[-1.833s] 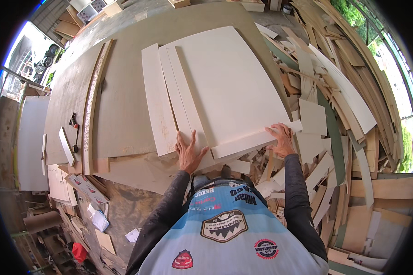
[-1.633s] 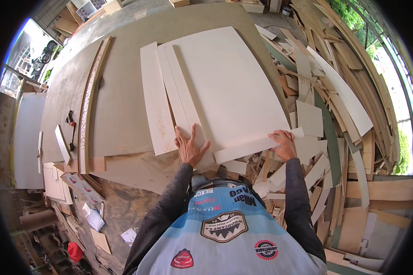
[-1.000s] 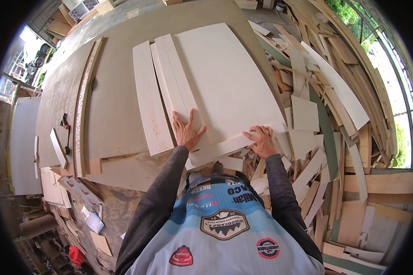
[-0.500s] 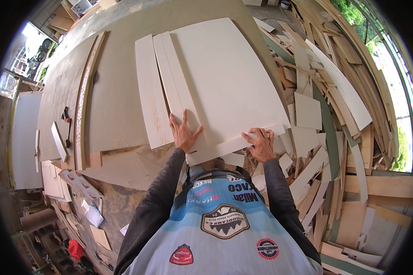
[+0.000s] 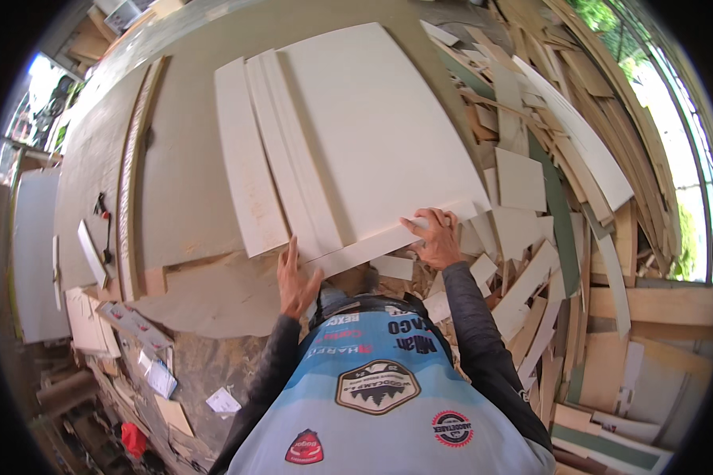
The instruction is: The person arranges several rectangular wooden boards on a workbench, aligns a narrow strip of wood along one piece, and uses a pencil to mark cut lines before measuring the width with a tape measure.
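- At the far left a pale panel [image 5: 43, 261] stands on edge beside the workbench [image 5: 182, 182], out of the way; its lower end fades into the dark rim, so its full shape is hard to make out.
- On the bench's left part lie a small dark tool [image 5: 103, 210] and a short white offcut [image 5: 89, 252], near each other and well apart from the hands; what the tool is, I cannot tell.
- A long thin wooden strip [image 5: 131, 166] runs along the bench, just left of the boards.
- A narrow white board [image 5: 245, 170] and two slimmer slats [image 5: 293, 170] lie side by side, touching, parked to the left of the big white sheet [image 5: 372, 134].
- The left hand [image 5: 295, 277] rests flat with fingers spread at the near ends of the slats, seemingly to keep them from sliding; nothing is gripped.
- A long white strip [image 5: 388, 237] lies slantwise along the sheet's near edge, between both hands.
- The right hand [image 5: 434, 237] presses on the strip's right end, fingers apart and curled over its edge; the fingertips' hold underneath is hidden.
- The person's torso covers the bench edge below the hands.
- To the right, a heap of scrap boards [image 5: 547, 237] lies jumbled, many pieces overlapping and cut off by the rim.
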`<state>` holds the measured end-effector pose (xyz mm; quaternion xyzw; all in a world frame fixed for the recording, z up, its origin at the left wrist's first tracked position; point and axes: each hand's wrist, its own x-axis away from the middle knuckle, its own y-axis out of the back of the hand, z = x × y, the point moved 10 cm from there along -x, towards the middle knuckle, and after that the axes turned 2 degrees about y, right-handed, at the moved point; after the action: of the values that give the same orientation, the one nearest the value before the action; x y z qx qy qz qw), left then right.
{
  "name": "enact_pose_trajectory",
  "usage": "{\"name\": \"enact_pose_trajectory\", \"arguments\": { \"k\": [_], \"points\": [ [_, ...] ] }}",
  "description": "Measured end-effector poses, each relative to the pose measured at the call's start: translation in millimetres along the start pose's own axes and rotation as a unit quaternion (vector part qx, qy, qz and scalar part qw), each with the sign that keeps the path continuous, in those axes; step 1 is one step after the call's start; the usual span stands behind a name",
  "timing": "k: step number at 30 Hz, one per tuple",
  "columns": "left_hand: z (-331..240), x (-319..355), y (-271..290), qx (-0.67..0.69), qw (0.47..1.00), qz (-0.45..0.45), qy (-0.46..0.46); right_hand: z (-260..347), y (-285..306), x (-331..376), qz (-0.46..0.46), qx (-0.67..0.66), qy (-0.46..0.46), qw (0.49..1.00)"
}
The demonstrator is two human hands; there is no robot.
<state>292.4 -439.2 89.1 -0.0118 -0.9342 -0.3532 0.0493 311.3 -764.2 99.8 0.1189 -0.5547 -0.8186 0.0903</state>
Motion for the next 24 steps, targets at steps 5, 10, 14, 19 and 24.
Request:
{"name": "enact_pose_trajectory", "arguments": {
  "k": [5,10,14,19,24],
  "points": [
    [9,32,-19,-0.064,0.998,0.015,-0.016,-28,33,4,-0.056,0.027,-0.043,0.997],
    [16,32,-24,-0.126,0.992,-0.001,-0.031,-98,50,13,-0.061,0.057,-0.114,0.990],
    [22,32,-28,-0.133,0.991,-0.011,-0.032,-130,37,9,-0.025,-0.010,-0.107,0.994],
    [28,29,-29,-0.134,0.990,-0.008,-0.037,-130,37,4,0.014,0.007,-0.069,0.998],
    [30,29,-32,-0.123,0.991,-0.002,-0.057,-122,35,-2,0.065,0.069,-0.063,0.993]
  ]
}}
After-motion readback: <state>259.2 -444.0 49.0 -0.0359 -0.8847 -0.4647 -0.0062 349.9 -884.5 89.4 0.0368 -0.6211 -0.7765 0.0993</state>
